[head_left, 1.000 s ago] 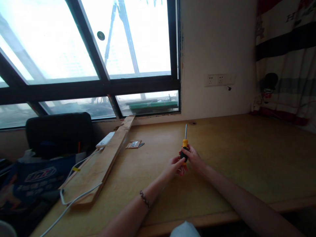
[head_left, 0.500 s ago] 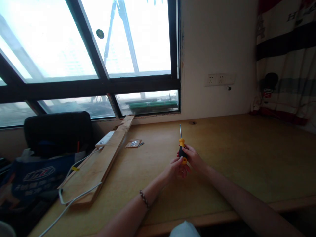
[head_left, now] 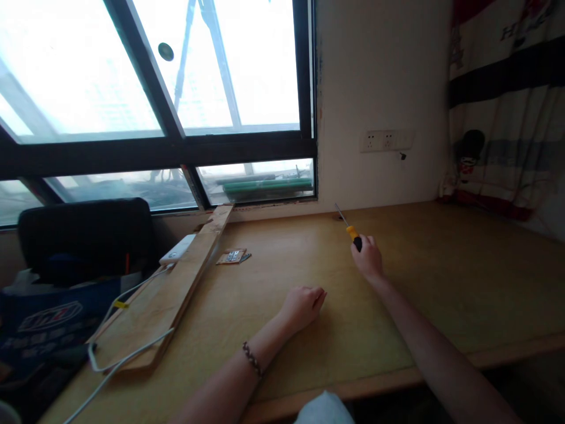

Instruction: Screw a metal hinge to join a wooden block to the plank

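Right hand [head_left: 368, 259] is gripping the screwdriver [head_left: 352, 232], fingers wrapping its handle, centre frame; left hand [head_left: 302, 305] is resting loosely curled on the worktop [head_left: 441, 282].

Daylight floods through the window [head_left: 154, 70], blown out to white glare. The desk [head_left: 441, 282] stays dim and soft; lines bend at the frame's edges.

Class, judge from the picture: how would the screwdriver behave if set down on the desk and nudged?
The screwdriver looks stiff: its thin metal shaft runs straight from the right hand. Its rounded handle would probably roll on the flat desk. Slim and held one-handed, it is likely light.
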A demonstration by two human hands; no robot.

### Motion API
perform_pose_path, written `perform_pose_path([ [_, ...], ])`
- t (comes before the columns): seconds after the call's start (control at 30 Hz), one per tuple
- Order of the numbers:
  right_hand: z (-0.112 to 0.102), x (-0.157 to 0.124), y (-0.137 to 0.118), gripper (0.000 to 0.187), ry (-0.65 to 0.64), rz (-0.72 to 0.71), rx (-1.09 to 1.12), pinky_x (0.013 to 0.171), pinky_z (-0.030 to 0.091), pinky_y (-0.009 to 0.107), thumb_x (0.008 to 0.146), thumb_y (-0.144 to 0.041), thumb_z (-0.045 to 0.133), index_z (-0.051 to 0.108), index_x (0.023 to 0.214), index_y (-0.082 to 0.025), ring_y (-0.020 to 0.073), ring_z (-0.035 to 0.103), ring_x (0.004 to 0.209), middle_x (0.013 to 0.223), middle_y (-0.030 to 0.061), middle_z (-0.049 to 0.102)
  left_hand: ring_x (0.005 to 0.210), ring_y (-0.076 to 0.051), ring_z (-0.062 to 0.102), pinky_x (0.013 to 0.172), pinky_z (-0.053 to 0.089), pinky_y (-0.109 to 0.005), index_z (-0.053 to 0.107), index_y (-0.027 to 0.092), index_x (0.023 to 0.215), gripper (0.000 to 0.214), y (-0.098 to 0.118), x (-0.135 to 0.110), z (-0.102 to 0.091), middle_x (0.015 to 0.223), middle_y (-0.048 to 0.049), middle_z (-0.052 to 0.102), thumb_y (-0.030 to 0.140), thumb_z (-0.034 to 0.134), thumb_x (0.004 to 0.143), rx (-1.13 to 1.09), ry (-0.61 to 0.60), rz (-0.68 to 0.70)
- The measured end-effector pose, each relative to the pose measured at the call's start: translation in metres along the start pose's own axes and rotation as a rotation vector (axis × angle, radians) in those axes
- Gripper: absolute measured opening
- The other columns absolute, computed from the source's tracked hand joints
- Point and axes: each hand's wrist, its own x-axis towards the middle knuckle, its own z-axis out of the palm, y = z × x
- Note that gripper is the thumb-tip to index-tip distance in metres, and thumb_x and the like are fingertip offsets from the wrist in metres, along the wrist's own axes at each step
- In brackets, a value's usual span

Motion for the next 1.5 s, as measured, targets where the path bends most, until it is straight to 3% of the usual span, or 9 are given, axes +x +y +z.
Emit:
perform_pose_path([
  [0.17,-0.013,0.02,0.034,0.032,-0.053,0.26,-0.371,0.067,0.043,0.034,0.075,-0.026,0.049,0.06,0.098,-0.007,0.0287,0.055,0.088,0.096,0.0202,0.053,0.055,-0.014,0.054,0.052,0.029,-0.024,0.06,0.018,0.071,0.045,0.001,0.0,-0.003,0.061,-0.0069,0.061,0.037,0.024,0.09,-0.004,-0.017,-0.012],
  [0.33,-0.016,0.029,0.054,0.037,-0.159,0.409,-0.418,0.07,0.045,0.039,0.072,-0.023,0.049,0.058,0.104,-0.006,0.0327,0.055,0.093,0.1,0.0236,0.052,0.057,-0.015,0.054,0.054,0.031,-0.024,0.06,0.018,0.072,0.046,0.001,-0.001,-0.004,0.065,-0.0079,0.061,0.039,0.023,0.09,-0.018,-0.035,-0.022],
  [1.07,0.0,0.032,0.085,0.041,-0.218,0.531,-0.454,0.072,0.045,0.041,0.072,-0.028,0.052,0.057,0.109,-0.011,0.0344,0.052,0.1,0.109,0.0235,0.051,0.06,-0.016,0.055,0.056,0.033,-0.025,0.059,0.018,0.073,0.044,0.0,0.0,-0.002,0.068,-0.0084,0.062,0.037,0.023,0.09,-0.009,-0.035,-0.063],
  [1.5,-0.002,0.037,0.092,0.035,-0.273,0.575,-0.471,0.07,0.045,0.043,0.078,-0.02,0.043,0.061,0.107,-0.011,0.0347,0.052,0.102,0.108,0.0248,0.05,0.061,-0.016,0.055,0.057,0.033,-0.025,0.058,0.018,0.072,0.042,0.001,0.0,-0.005,0.069,-0.0087,0.062,0.037,0.025,0.089,-0.034,-0.044,-0.078],
])
